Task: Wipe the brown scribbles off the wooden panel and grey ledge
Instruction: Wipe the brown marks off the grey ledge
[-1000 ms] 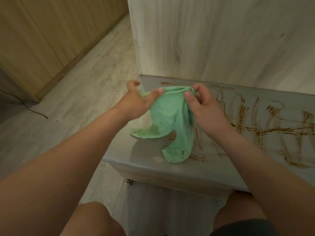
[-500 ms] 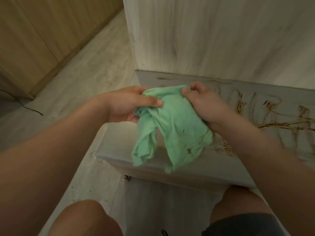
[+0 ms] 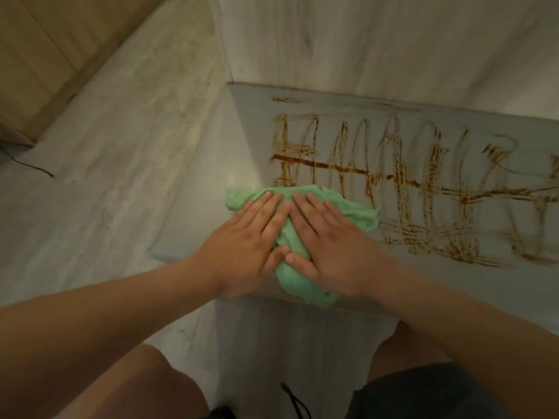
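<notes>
1. Head view, risk of smearing: brown scribbles [image 3: 393, 176] cover the grey ledge [image 3: 254, 140] from the centre to the right edge of the frame, with one thick horizontal stroke and many uprights. Likely to spread into a brown film rather than lift if wiped with one already soiled face of the cloth.
2. Head view, risk of slipping: green cloth [image 3: 357, 213] lies bunched at the ledge's near left corner, mid-frame, its far edge touching the lowest left strokes and a flap hanging over the front lip. Could slide off towards the floor [image 3: 136, 146] at left if pushed sideways, since so little ledge remains on that side.
3. Head view, risk of missed patches: crumpled folds probably give uneven contact, so may leave streaks between passes. Also easy to drag residue up onto the wooden panel [image 3: 363, 40] at top right, where no brown marks show plainly.
4. Head view, left hand [image 3: 245, 246]: laid flat on the cloth's left half, fingers [image 3: 266, 204] straight and close together, pointing up-frame, thumb tucked towards the middle. Pressing down, not gripping.
5. Head view, right hand [image 3: 335, 249]: flat beside it on the cloth's right half, fingers [image 3: 314, 207] straight and only slightly spread, index fingertips of both hands almost meeting, thumb tips touching or nearly so. Nothing pinched; only the cloth under the palm.
</notes>
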`<state>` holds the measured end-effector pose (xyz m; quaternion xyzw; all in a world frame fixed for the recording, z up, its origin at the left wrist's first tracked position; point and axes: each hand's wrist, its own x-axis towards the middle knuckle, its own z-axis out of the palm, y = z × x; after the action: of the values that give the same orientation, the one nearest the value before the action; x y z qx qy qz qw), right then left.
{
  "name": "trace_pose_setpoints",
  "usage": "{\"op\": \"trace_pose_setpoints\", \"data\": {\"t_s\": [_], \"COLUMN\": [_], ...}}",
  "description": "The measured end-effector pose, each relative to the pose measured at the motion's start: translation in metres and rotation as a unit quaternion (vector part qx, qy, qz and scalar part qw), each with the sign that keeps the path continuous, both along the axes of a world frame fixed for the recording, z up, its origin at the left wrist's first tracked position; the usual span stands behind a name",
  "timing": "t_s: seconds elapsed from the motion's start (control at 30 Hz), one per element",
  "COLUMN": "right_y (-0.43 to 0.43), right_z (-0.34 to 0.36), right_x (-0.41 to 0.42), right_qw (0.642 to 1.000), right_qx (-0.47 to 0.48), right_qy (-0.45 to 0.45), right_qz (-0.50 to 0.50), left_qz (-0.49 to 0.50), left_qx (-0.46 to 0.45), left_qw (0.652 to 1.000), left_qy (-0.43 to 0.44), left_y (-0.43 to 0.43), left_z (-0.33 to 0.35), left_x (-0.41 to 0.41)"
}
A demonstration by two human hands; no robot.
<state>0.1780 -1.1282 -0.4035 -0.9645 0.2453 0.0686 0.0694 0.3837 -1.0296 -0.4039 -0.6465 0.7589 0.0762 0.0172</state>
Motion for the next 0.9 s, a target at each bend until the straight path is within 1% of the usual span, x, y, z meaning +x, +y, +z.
{"op": "trace_pose_setpoints", "data": {"t_s": [0.17, 0.27, 0.4, 0.47, 0.73, 0.9], "right_y": [-0.024, -0.046, -0.075, -0.083, -0.121, -0.135], "right_z": [-0.005, -0.007, -0.007, -0.007, -0.011, -0.014], "right_x": [0.024, 0.04, 0.047, 0.045, 0.099, 0.133], "right_qw": [1.0, 0.999, 0.999, 0.999, 0.996, 0.99], "right_qx": [-0.005, 0.005, 0.024, 0.013, -0.003, 0.011], "right_qy": [-0.023, -0.026, -0.036, -0.028, -0.047, -0.064], "right_qz": [-0.017, -0.019, 0.013, 0.025, -0.07, -0.121], "left_qz": [0.066, 0.083, 0.103, 0.109, 0.147, 0.131], "left_qx": [0.012, 0.028, 0.021, 0.023, 0.017, 0.006], "left_qw": [0.998, 0.996, 0.994, 0.994, 0.989, 0.991], "left_qy": [-0.008, -0.003, 0.003, 0.006, -0.004, -0.032], "left_y": [-0.029, -0.051, -0.079, -0.092, -0.159, -0.197], "left_z": [-0.002, -0.003, -0.004, -0.004, -0.007, -0.009], "left_x": [0.005, 0.018, 0.036, 0.042, 0.073, 0.1]}}
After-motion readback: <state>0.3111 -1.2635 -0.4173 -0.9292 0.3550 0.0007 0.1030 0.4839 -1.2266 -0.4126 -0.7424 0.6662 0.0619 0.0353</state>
